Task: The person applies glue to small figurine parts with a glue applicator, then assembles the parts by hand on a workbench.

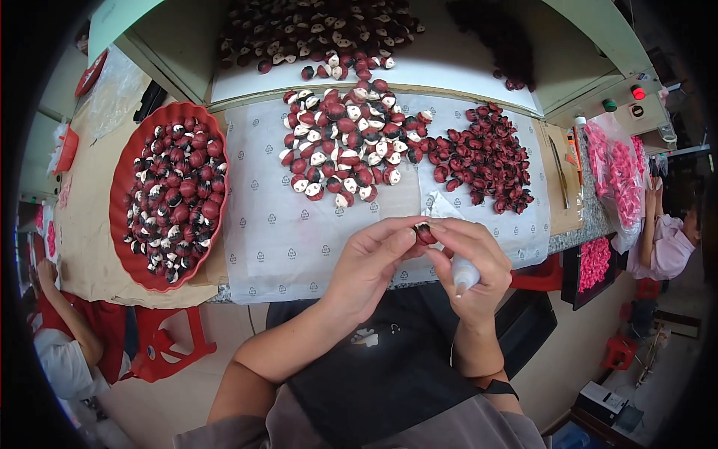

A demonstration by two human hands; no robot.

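My left hand (370,258) is closed, pinching a small dark red and black rounded piece (425,234) between thumb and fingertips. My right hand (479,262) meets it at the same piece, its fingertips on the other side. A white squeeze bottle (465,275) with a narrow tip lies gripped in my right palm, its tip pointing down toward me. Beyond my hands spreads a pile of small doll-like heads (344,138) with white faces and dark red and black parts. Dark red cup-shaped pieces (490,161) are heaped to its right.
A red fluted basin (117,194) full of similar heads stands at the left. More heads (321,34) sit inside a green-framed cabinet behind. Tweezers (559,172) lie at the right, near a bag of pink pieces (617,168). Other people sit at both sides.
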